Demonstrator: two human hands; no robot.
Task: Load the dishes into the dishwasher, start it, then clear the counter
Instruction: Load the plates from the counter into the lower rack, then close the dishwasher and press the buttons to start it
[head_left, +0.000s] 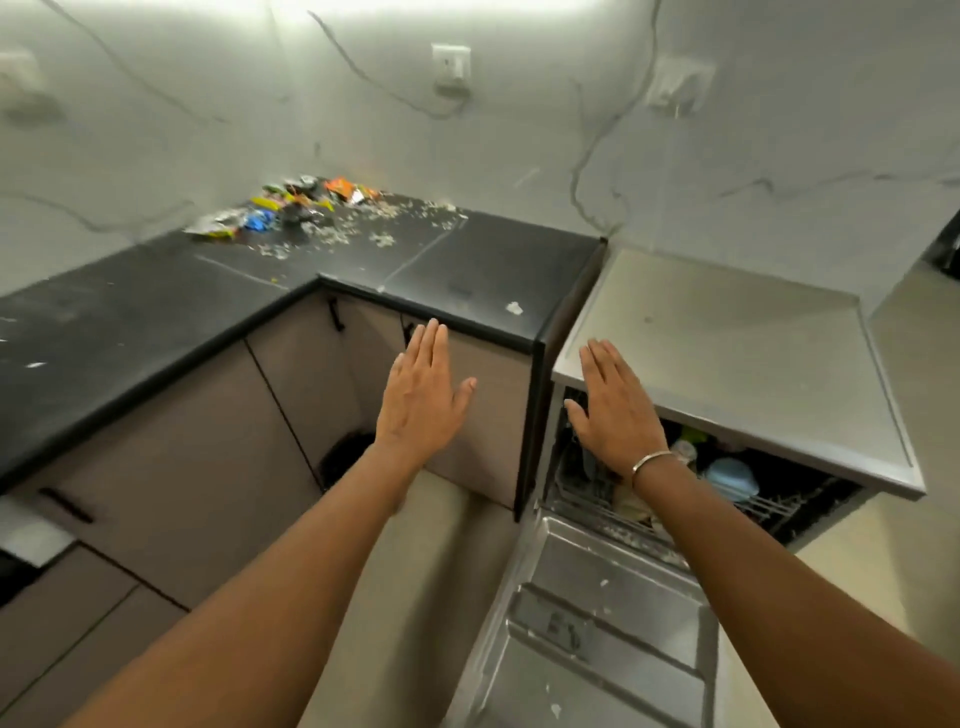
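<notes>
The steel dishwasher (727, 353) stands at right with its door (613, 623) dropped open below me. Its rack (769, 506) holds dishes, among them a blue bowl (730, 478). Both arms reach forward, palms down and fingers straight. My right hand (613, 410) hovers over the dishwasher's front edge and holds nothing. In front of the cabinet, beside the black counter's (488, 270) edge, my left hand (423, 395) is flat and empty. A heap of colourful wrappers (291, 205) and pale crumbs (374, 223) lies in the counter's far corner.
Brown cabinet doors with black handles (336, 314) run under the L-shaped counter. A dark bin (345, 457) sits on the floor in the corner. Wall sockets (451, 65) hang on the marble backsplash. A small white scrap (514, 308) lies near the counter's right end.
</notes>
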